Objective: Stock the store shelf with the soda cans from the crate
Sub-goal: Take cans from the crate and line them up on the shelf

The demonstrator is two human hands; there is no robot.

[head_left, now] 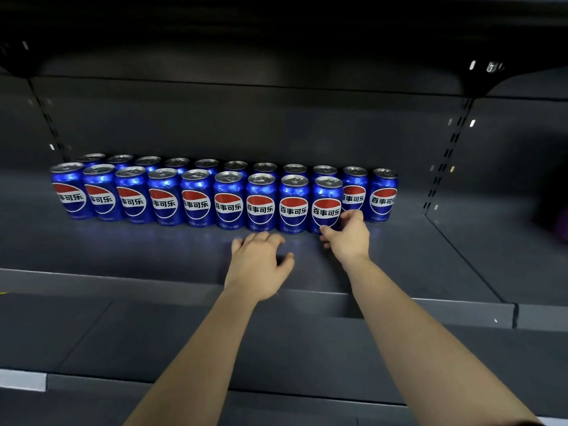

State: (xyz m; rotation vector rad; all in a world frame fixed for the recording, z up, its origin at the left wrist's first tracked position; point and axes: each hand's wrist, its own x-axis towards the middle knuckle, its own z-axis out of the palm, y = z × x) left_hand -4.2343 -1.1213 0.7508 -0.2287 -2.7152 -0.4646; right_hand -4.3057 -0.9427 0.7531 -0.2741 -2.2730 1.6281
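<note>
Dark metal shelf [123, 250], rear edge: blue soda cans [196, 198] upright in two rows, labels forward. Right hand [349, 233] grips the front row's rightmost can [326, 204] low on its side, thumb and fingers wrapped. Left hand [258, 265] rests palm-down, fingers loosely spread, holding nothing, near the shelf's front edge.

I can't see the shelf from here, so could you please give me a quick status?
Right hand on the front row's rightmost can. Left hand empty, open over the shelf. Nothing in the way.
</note>
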